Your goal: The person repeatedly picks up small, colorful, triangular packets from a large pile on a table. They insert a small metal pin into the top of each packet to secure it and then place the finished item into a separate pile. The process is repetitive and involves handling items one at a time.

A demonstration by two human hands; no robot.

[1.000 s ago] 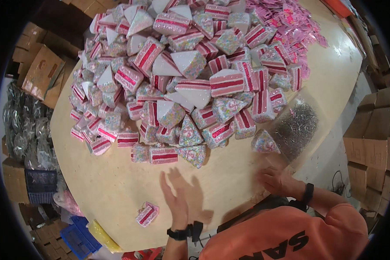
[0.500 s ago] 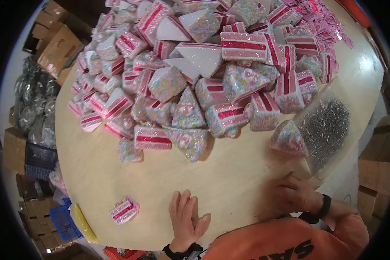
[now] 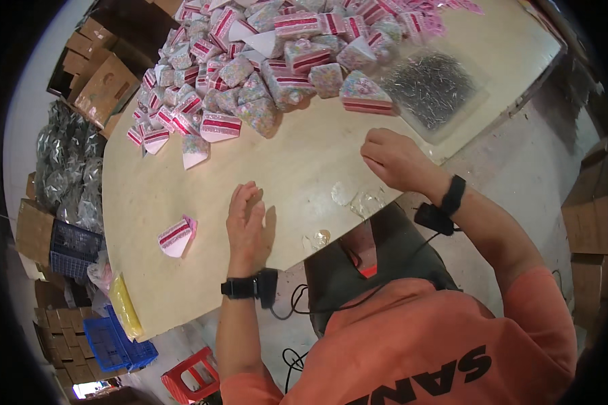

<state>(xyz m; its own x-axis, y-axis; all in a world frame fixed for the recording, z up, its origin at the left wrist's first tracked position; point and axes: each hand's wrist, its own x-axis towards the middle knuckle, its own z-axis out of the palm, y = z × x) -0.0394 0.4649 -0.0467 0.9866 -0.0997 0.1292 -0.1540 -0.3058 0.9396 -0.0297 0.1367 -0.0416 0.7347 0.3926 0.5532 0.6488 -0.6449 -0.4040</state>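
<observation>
My left hand (image 3: 245,219) rests near the table's front edge, fingers stretched out and thumb apart, holding nothing. To its left, a single glittery toy cake slice (image 3: 175,237) with a pink attachment lies alone. My right hand (image 3: 400,160) is closed near the right front edge, its fingers curled; whatever they may hold is hidden. Just beyond it sits a sprinkle-covered cake slice (image 3: 366,94), with pink and red stripes along its side. Beside that, a flat clear tray (image 3: 446,138) holds a heap of thin metal pins (image 3: 431,88).
A large pile of toy cake slices (image 3: 240,71) covers the table's far side, with pink tags (image 3: 429,21) at its right. Clear round stickers or film pieces (image 3: 366,202) lie at the front edge. Left stand a yellow packet (image 3: 124,307), blue crates (image 3: 108,341) and cartons (image 3: 105,88).
The view has tilted and shifted, so the table sits higher and my arms and lap show more. My left hand has turned onto its side. My right hand stays curled.
</observation>
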